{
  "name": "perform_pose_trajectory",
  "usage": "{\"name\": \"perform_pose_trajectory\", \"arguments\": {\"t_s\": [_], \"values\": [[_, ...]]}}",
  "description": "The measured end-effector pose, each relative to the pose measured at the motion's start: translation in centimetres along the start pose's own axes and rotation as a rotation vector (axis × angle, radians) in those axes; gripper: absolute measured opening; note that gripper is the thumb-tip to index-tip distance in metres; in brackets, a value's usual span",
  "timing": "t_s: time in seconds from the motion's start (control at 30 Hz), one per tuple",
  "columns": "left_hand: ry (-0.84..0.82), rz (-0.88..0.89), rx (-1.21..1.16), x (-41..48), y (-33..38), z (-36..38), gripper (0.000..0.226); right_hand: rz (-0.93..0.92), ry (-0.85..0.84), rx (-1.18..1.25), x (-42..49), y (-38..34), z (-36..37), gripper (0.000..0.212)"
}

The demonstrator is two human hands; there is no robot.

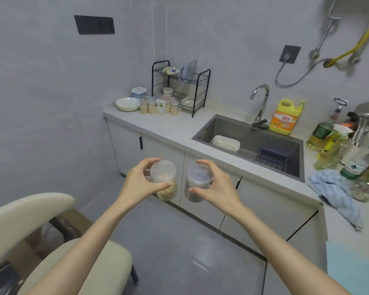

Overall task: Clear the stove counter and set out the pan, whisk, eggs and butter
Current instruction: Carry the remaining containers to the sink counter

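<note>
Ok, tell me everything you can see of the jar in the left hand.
This jar is a clear, plastic-looking round tub with a translucent lid shut. Its lower part holds pale tan flakes or grains; I cannot tell which. It is held in the air, tilted slightly. The left hand grips it around the lid end, fingers over the top, thumb on the side. A gap separates it from the darker jar.

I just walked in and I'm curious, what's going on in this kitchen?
A person stands facing the sink counter, holding a clear lidded jar in each hand above the floor. The left hand grips the jar of pale flakes; the right hand grips the dark-filled jar. Similar jars stand beside the dish rack.
</note>
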State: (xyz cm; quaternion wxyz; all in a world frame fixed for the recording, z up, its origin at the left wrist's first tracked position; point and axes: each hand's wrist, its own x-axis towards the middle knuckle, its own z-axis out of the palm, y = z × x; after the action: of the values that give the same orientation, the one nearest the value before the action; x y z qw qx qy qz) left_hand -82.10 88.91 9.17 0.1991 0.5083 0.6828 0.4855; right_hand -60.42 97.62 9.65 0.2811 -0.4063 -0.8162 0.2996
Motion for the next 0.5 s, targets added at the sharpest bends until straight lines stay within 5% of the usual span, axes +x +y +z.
{"name": "perform_pose_trajectory", "arguments": {"t_s": [0.5], "values": [[-0.053,-0.039,-0.013,28.3,-10.5,-4.0,0.07,-0.003,-0.009,-0.033,29.0,1.8,8.2,0.072]]}}
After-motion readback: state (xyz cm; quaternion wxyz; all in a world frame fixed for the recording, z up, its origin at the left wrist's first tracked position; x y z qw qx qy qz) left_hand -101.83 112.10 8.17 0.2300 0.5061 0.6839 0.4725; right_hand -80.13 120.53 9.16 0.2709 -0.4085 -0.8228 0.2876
